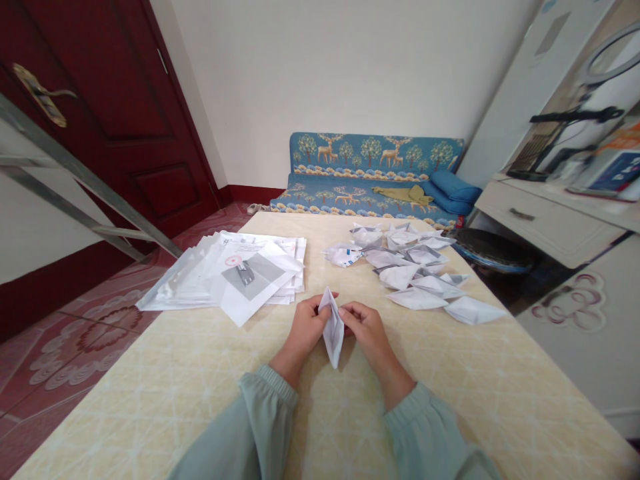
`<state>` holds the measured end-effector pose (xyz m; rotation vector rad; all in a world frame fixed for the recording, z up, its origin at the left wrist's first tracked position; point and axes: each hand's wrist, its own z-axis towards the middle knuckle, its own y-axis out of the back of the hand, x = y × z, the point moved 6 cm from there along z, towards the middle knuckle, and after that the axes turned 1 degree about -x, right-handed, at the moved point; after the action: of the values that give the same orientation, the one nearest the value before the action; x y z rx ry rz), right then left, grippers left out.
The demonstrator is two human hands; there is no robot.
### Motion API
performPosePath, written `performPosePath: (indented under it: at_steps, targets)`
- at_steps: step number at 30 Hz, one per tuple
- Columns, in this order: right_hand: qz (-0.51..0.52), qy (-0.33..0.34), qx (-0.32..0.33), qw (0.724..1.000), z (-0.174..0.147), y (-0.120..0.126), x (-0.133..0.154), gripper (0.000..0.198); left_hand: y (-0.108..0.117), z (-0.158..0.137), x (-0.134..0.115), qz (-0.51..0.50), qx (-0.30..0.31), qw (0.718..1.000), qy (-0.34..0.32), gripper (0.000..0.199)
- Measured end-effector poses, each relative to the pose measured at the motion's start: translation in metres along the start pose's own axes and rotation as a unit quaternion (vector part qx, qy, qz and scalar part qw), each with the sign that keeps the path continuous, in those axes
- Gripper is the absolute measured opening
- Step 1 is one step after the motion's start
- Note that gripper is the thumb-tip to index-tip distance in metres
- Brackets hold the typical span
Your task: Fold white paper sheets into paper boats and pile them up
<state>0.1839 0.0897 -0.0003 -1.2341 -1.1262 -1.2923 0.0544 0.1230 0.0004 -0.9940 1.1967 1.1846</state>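
Note:
Between my two hands is a folded paper boat (333,340), long and pointed at both ends, standing over the middle of the table. My left hand (309,322) pinches its left side, with the thumb pressed into the fold. On the other side, my right hand (366,327) grips the right edge between thumb and fingers. Some of the fingers behind the paper are hidden. Beyond my right hand lie several finished-looking paper boats (417,298) in a loose cluster. To the left sits a stack of printed paper sheets (193,280), with a square sheet (260,283) turned askew on top.
The table (200,373) has a cream patterned cover. A blue patterned sofa (350,190) stands behind it, with a yellowish cloth (407,194) on the seat. A metal ladder (95,173) leans at the left by a dark red door (120,100). White drawers (540,220) are at the right.

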Motion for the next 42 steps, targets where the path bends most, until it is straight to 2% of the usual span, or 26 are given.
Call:
performPosePath:
  at_steps: [4,11,14,18,22,30,33,36,42]
  targets:
    - [0.002,-0.003,-0.021,1.000,0.001,0.002,-0.001,0.024,-0.001,0.001,0.002,0.028,0.005,1.000,-0.013,0.031]
    - [-0.028,0.054,-0.042,0.997,0.003,0.004,0.000,0.011,-0.003,0.001,0.004,0.046,0.030,0.998,-0.026,0.024]
    - [-0.053,0.056,-0.061,0.995,0.002,0.005,0.000,0.009,-0.004,0.001,0.006,0.045,0.039,0.998,-0.026,0.024]
    - [-0.097,0.068,-0.079,0.990,0.001,0.005,0.000,0.011,-0.006,0.000,0.003,0.041,0.049,0.997,-0.035,0.023]
    - [-0.127,0.086,-0.068,0.986,0.001,0.003,0.000,0.016,-0.005,0.000,0.002,0.047,0.038,0.997,-0.039,0.025]
    - [-0.134,0.084,-0.067,0.985,0.000,0.002,-0.002,0.022,0.005,0.004,0.010,-0.021,-0.040,0.999,-0.003,0.029]
    - [-0.108,0.073,-0.075,0.989,0.002,0.005,-0.004,0.018,0.001,0.002,0.008,-0.075,-0.019,0.997,0.018,0.030]
    - [-0.062,0.046,-0.081,0.994,0.005,0.009,-0.007,0.015,-0.003,-0.001,0.002,-0.130,0.012,0.991,0.030,0.040]
    - [0.015,0.011,-0.068,0.998,0.009,0.014,-0.008,0.022,-0.007,-0.003,-0.005,-0.190,0.048,0.980,0.032,0.045]
